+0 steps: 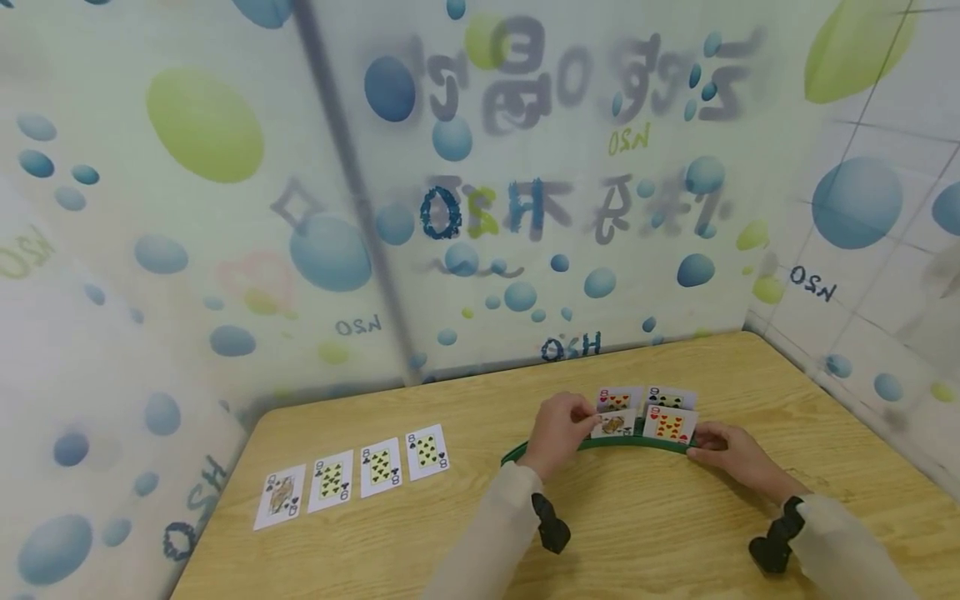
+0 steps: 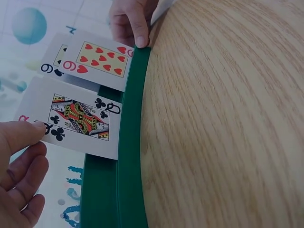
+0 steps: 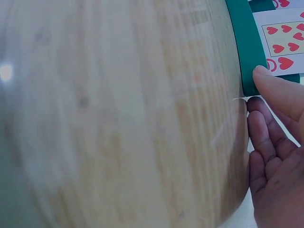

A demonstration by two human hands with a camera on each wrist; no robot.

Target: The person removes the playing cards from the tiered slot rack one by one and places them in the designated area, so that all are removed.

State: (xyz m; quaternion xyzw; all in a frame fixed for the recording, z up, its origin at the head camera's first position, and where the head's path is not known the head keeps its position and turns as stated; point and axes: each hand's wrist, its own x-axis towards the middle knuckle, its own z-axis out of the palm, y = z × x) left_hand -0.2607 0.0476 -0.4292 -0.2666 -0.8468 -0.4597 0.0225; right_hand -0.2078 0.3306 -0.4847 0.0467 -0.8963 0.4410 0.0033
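- Queen of clubs point(image 2: 78, 116) stands right of centre in the head view, a "Q" readable at its corners; the left hand point(image 1: 555, 433) pinches its upper corner between thumb and fingers.
- Right hand point(image 1: 735, 458), apart from the left and lower right of centre, grips one end of the green card holder point(image 2: 130, 142), thumb on the front.
- Black bands point(image 1: 551, 525) sit at both wrists, beside pale sleeves point(image 1: 487, 533).
- Four black-suited cards lie face up on the wooden table point(image 1: 360, 550) at lower left: a queen point(image 1: 280, 497), a nine point(image 1: 330, 481) and two eights point(image 1: 381, 467).
- Curved, the holder carries cards in two rows; in front, beside the queen of clubs, stands the nine of hearts point(image 1: 670, 425).
- Behind stand a hearts card point(image 1: 618, 398), its number hard to tell, and the nine of spades point(image 1: 672, 400).
- Across the top, the bubble-patterned sheet point(image 1: 202, 42) reads "H2O", reversed; larger grey writing is too blurred to read.
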